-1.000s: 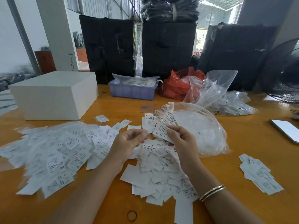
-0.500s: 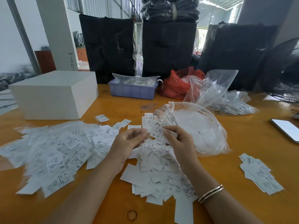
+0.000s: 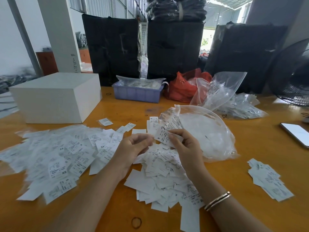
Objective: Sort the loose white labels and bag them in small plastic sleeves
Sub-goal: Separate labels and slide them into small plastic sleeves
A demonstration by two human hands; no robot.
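Since the earlier frame, the right hand (image 3: pixel 184 146) has lowered its pinched white S-marked paper label (image 3: pixel 163 137) toward the loosely curled, empty left hand (image 3: pixel 133 148) above the central pile of loose white labels (image 3: pixel 160 173); sorting continues, and the label should next go to its matching size group.

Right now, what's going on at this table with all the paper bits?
A person is sorting loose white labels on a wooden table. The right hand pinches a small stack of labels, its top one marked S. The left hand hovers beside it, fingers curled, apparently empty. A label pile lies under the hands, with a clear plastic bag just behind.
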